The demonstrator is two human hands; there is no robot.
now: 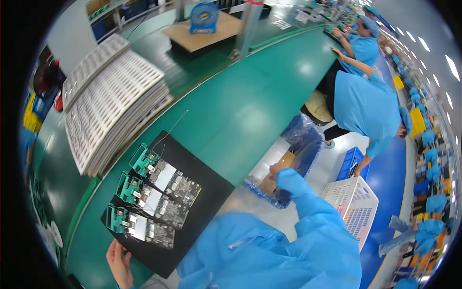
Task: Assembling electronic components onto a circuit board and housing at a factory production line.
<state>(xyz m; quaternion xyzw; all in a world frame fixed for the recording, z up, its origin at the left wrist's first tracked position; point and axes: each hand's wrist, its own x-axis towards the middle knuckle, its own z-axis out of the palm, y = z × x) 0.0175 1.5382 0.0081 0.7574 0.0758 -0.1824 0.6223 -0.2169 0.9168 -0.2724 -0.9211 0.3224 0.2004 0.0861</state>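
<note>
My left hand [119, 265] is at the lower left, beside the near corner of a black mat [207, 180]; its fingers are apart and nothing shows between them. On the mat lie three circuit boards [163, 204] in a row. Each has a green clip-like fixture [129, 187] at its left end, and thin wires run over them. My right arm stretches out to the right, past the table edge. My right hand [280, 166] is over a blue bin [308, 144] lined with clear plastic, with brown cardboard [285, 161] inside. Its fingers are too unclear to read.
A tall stack of white slotted trays [113, 91] stands left of the mat. The green conveyor belt [240, 115] runs away to the upper right. A white basket [353, 207] sits on the floor, where a co-worker [368, 108] bends down. A blue fan [204, 18] stands beyond.
</note>
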